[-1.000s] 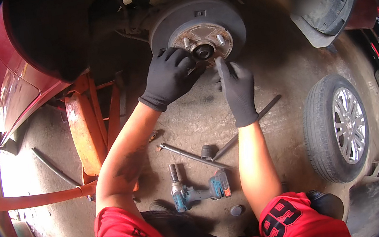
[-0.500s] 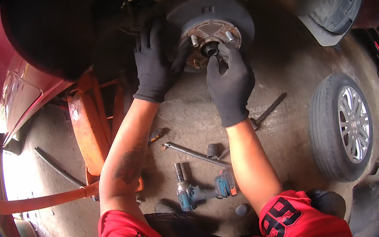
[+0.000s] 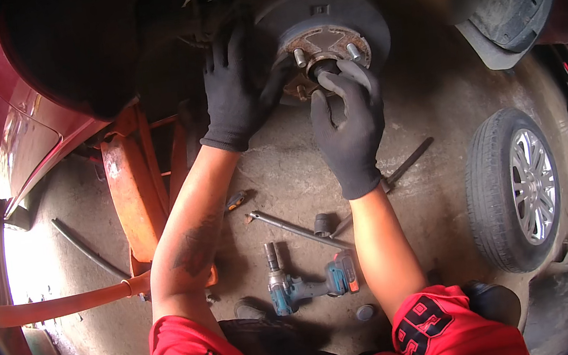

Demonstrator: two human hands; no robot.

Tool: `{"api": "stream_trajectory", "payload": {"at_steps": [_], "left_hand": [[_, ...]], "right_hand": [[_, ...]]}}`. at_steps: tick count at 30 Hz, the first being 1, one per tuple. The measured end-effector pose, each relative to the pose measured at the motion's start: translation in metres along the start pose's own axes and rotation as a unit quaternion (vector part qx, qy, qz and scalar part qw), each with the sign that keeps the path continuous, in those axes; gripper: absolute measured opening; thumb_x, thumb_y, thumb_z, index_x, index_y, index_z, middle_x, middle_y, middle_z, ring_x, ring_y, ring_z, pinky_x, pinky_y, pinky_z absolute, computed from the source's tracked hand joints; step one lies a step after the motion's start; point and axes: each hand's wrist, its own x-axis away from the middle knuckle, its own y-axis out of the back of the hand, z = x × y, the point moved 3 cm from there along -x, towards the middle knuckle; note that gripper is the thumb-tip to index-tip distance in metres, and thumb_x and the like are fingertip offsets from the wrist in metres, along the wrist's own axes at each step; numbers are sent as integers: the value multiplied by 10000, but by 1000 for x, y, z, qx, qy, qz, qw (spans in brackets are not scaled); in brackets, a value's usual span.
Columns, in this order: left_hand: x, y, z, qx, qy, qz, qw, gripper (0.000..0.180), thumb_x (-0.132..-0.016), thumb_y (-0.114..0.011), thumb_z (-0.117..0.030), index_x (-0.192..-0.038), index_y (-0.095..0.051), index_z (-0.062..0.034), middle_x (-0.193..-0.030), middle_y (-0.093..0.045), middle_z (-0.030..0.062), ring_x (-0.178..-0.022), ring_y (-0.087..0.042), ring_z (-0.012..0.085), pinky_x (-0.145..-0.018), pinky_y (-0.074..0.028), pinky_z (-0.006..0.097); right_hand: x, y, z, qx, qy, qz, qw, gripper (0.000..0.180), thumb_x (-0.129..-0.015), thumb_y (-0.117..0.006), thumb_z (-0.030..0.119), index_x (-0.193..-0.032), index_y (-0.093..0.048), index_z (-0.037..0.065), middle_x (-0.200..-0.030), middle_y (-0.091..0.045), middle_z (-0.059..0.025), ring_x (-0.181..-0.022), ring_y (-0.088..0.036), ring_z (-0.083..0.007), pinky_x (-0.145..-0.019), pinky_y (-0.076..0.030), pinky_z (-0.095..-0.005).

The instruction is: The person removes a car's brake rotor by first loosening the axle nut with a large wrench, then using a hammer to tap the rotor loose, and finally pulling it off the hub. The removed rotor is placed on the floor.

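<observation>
At the top middle is a wheel hub (image 3: 324,40) with rusty metal, several studs and a dark round centre (image 3: 324,67), set before a grey backing plate (image 3: 357,11). My right hand (image 3: 350,123), in a dark work glove, reaches the hub from below right. Its fingertips are at the hub's centre and its thumb stands apart from them; nothing shows in its grasp. To the left of the hub, my gloved left hand (image 3: 237,96) has its fingers stretched upward into shadow, with the thumb pointing toward the hub's edge. What its fingertips touch is too dark to see.
An orange floor jack (image 3: 132,196) stands at left by the red car body (image 3: 29,123). A blue cordless impact wrench (image 3: 301,290), a breaker bar (image 3: 297,229), a black socket (image 3: 322,224) and a screwdriver (image 3: 235,201) lie on the floor. A wheel (image 3: 499,194) rests at right.
My right hand's thumb and fingers have spread apart at the hub's centre. The hub appears slightly further right in view. My left hand keeps nearly the same place and pose.
</observation>
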Motion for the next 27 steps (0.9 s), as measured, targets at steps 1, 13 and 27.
{"api": "stream_trajectory", "payload": {"at_steps": [1,13,27], "left_hand": [[1,0,1,0,0,-2,1000,787,-776,-757,-383,-1391,-396,-48,-1333,-465,225,-1133,-510,416,-920,-445,475],[-1,1,-1,18,16,4,1000,770,-775,-757,-392,-1380,-416,-58,-1304,-486,213,-1136,-514,407,-926,-445,469],[1,6,-2,9,29,18,999,706,-788,-763,-303,-1356,-455,-19,-1265,-523,210,-1128,-534,380,-954,-445,449]], "right_hand": [[0,1,1,-13,-5,-8,1000,250,-851,-733,249,-975,-660,45,-846,-671,-131,-738,-677,-239,-625,-535,-340],[-9,-1,2,-28,98,-35,994,246,-830,-733,245,-978,-671,58,-724,-669,-101,-605,-652,-285,-588,-525,-365],[1,8,14,-104,15,59,993,230,-778,-721,49,-1000,-665,72,-1011,-652,-132,-825,-666,-270,-731,-543,-367]]}}
